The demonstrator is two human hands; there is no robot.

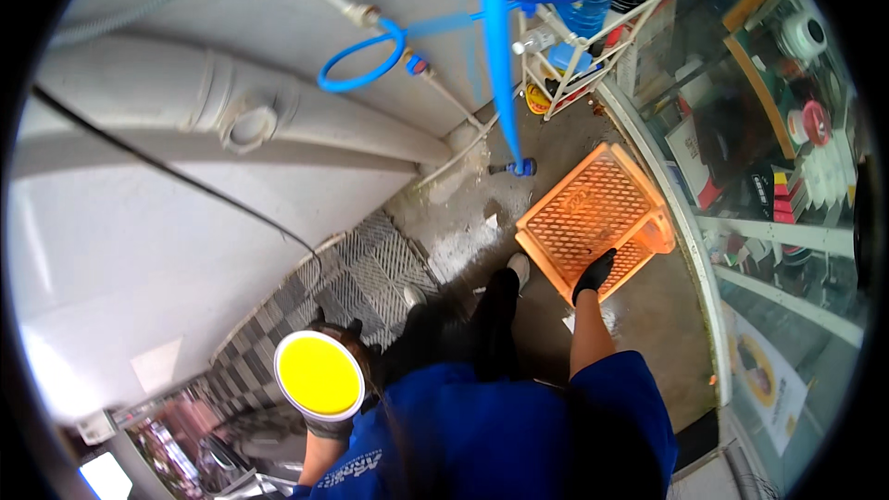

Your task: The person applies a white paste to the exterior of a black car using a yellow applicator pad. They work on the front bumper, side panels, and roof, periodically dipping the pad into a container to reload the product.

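Observation:
My left hand (329,428), in a dark glove, holds up a round container (319,374) beside my body at the lower left. Its rim is white and its face is bright yellow; whether that is a lid or contents I cannot tell. Part of the left hand is hidden by it. Ahead and to the right, an orange plastic crate (583,204) with a lattice of openings rests on the wet floor. My right hand (595,275), black-gloved, reaches down to its near side and appears closed on the edge there, though its fingertips are partly hidden.
A blue hose (500,65) hangs down to the floor, ending at a blue fitting (524,168). Beyond stands a white rack (593,46) with bottles and cloths. Glass panels (741,130) line the right; a thick pipe (241,111) runs along the left wall above grey mats (352,268).

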